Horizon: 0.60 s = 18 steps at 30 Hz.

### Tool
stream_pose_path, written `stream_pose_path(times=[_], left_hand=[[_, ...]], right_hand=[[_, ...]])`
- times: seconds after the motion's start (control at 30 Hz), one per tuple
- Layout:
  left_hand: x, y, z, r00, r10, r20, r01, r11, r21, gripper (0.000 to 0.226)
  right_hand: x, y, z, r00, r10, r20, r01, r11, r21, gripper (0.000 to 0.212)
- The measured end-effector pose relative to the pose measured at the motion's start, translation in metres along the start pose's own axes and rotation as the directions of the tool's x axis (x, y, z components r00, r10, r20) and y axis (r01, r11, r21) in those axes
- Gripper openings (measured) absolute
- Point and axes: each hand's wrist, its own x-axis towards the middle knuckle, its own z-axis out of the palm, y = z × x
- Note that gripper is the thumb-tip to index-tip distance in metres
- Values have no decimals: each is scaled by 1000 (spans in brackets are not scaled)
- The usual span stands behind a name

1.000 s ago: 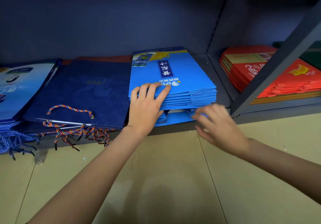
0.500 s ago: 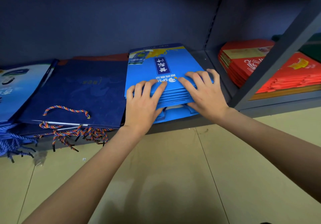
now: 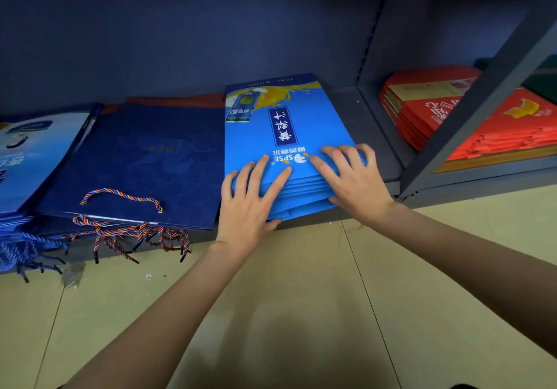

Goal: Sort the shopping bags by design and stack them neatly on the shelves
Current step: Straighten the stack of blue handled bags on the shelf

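left hand (image 3: 247, 200) | fingers spread, pressed flat on bright blue bag stack (image 3: 289, 147) | right hand (image 3: 352, 177) | likewise pressed flat

The white-and-blue bags (image 3: 27, 159) are cut off by the left edge. The shelf post (image 3: 488, 87) hides part of the red bags (image 3: 437, 123).

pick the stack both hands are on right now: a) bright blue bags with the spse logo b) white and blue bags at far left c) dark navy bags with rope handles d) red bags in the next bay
a: the left hand and the right hand both lie with fingers spread on the near end of the bright blue bag stack; the navy stack sits untouched beside it.
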Motion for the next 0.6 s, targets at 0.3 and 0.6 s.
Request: stream_pose_path(times=[0.3,0.6], left_hand=[[-10,-4,3,962,-189,199,195,981,-10,125],[2,2,-23,818,-225,530,384,899,-210,109]], right_hand=[[-6,10,3,911,154,383,-247,947,207,113],[6,22,0,734,172,657,-562,697,445,119]])
